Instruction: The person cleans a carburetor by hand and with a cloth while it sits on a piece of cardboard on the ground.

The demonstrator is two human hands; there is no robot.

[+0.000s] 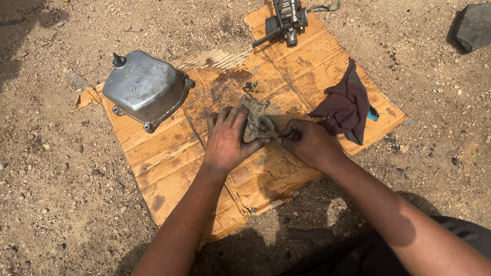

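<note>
The left hand (227, 138) lay spread and flat, pressing down a small grimy grey metal engine part (257, 120) near the middle of the oil-stained brown cardboard sheet (169, 158) on the dirt ground. The right hand (306, 141) pinched the part's near right edge; what its fingertips held was unclear. The part ran away from the person, between both hands. A domed silver metal cover (144, 88) sat by the left corner, a dark maroon rag (348, 105) toward the right edge.

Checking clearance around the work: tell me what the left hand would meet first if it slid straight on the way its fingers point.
The left hand points up the cardboard. Its fingertips already rest beside the grimy metal part; straight on looks like stained bare cardboard, though it may graze that part's left edge.
</note>
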